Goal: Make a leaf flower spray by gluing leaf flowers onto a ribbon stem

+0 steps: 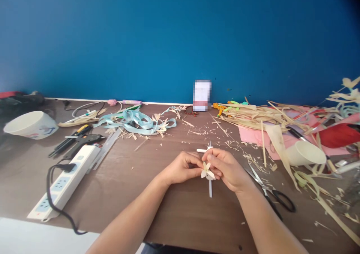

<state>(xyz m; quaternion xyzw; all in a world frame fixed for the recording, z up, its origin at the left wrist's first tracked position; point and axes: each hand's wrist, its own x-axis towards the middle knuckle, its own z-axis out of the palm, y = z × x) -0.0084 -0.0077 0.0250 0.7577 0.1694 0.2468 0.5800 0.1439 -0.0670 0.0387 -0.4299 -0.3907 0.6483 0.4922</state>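
A small cream-coloured flower with pointed petals [207, 172], apparently made of dried husk, is held low over the table's front middle. My left hand [182, 167] pinches it from the left, thumb and forefinger closed at its petals. From the right, my right hand [226, 168] is closed around its other side, fingertips curled over the top. A pale translucent stick [210, 190] shows below the flower, pointing toward me; its upper part is hidden. Just beyond my fingers lies a short white rod [201, 150]. Scissors [270, 192] lie part-spread beside my right forearm.
A power strip [64, 181] with a plugged cable and a glue gun [84, 143] lie left. Light-blue ribbon [135, 123] with husk flowers is behind. Husk strips [253, 115], pink paper [253, 134] and a cup [305, 153] crowd the right. A white bowl [30, 124] stands far left.
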